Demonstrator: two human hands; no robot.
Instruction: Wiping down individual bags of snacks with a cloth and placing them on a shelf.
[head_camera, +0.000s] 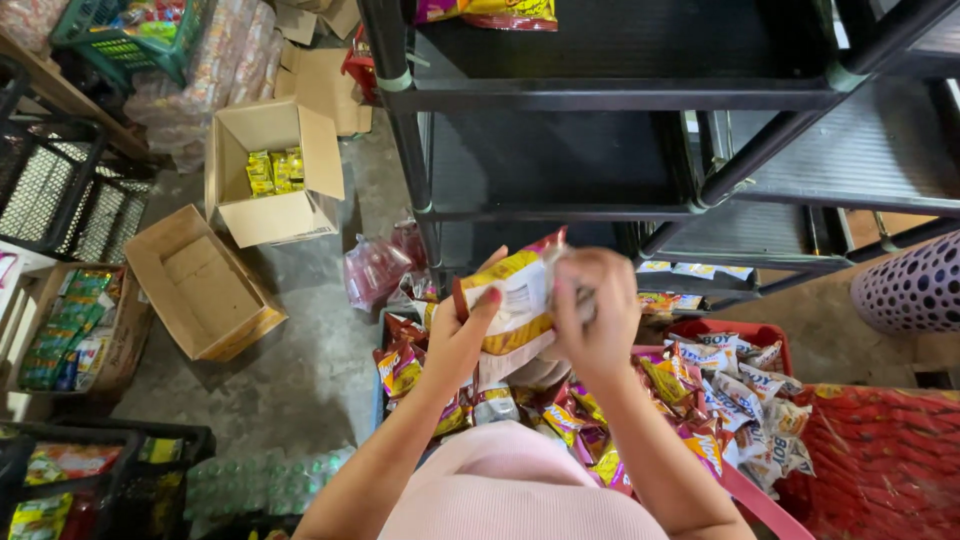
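Note:
My left hand (462, 330) and my right hand (598, 312) both grip a small stack of flat snack packets (518, 300), yellow, red and white, held in front of a black metal shelf rack (560, 95). The left thumb presses on the stack's front; the right fingers curl over its right end. Below my hands lies a heap of similar snack packets (560, 410) in red, yellow and purple. To the right of the heap, a red basket (735, 332) holds white packets.
An open cardboard box (270, 165) with yellow packets and an empty cardboard box (200, 285) sit on the concrete floor at left. Black wire baskets (60, 190) stand at far left. A purple perforated bin (915, 285) is at right. Red netting (880, 460) lies lower right.

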